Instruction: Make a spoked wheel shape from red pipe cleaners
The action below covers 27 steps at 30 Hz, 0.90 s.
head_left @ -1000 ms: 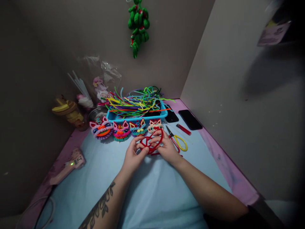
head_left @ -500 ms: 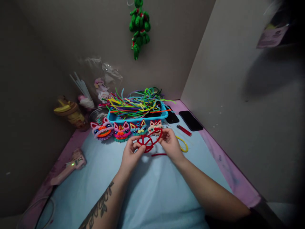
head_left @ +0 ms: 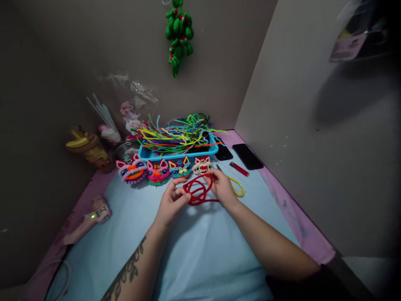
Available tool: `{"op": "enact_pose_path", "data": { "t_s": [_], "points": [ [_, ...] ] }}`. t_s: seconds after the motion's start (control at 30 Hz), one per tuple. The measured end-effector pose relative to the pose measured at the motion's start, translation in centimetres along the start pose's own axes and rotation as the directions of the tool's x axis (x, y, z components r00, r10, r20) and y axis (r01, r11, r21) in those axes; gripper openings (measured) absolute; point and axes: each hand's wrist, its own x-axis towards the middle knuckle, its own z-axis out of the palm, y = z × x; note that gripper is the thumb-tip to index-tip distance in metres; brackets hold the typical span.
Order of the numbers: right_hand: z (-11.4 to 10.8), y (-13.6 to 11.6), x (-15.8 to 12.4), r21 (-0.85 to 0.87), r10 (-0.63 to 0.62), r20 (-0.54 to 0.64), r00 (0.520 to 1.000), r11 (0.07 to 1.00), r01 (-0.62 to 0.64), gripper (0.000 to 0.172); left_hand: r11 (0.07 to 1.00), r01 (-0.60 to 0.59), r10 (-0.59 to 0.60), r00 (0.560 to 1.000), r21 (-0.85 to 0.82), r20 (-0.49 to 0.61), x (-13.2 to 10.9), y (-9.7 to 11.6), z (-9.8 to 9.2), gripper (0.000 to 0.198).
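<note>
A red pipe cleaner frame (head_left: 197, 190), bent into overlapping loops, is held between my two hands above the blue cloth. My left hand (head_left: 172, 198) pinches its left edge between thumb and fingers. On the other side, my right hand (head_left: 222, 187) grips the upper right of the loops with closed fingertips. A loose red length runs from the lower loops and passes under my right hand. Just behind my hands stand several fuzzy lion-head figures, among them a pink one (head_left: 158, 171) and a cream one (head_left: 202, 166). A yellow pipe cleaner loop (head_left: 237, 187) lies beside my right hand.
Behind the figures is a blue tray (head_left: 156, 156) heaped with coloured pipe cleaners. To the right lie a red lighter (head_left: 239, 169) and a black phone (head_left: 247, 156). A pink glue gun (head_left: 90, 219) with a lit green light rests at left, its cable trailing forward.
The red loops have turned in my hands and now look wider and more overlapped. My hands stay close together, both still holding the red piece. The view has shifted slightly.
</note>
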Motion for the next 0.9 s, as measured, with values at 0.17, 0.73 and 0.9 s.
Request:
{"op": "enact_pose_path", "data": {
  "t_s": [0.17,0.73,0.9],
  "points": [
    [0.1,-1.0,-0.5,0.017,-0.039,0.104,0.994,0.999,0.037,0.016,0.999,0.027,-0.026,0.998,-0.019,0.052,0.1,-0.2,-0.1,0.045],
    [-1.3,-2.7,-0.1,0.226,0.097,-0.185,0.978,0.973,-0.053,0.019,0.982,-0.036,0.063,0.987,0.188,-0.145,0.5,0.1,0.1,0.042],
    [-1.6,-3.1,-0.4,0.26,0.043,-0.148,0.988,0.966,-0.003,0.017,0.982,-0.047,0.089,0.968,0.18,-0.235,0.9,0.0,-0.3,0.046]
  ]
}}
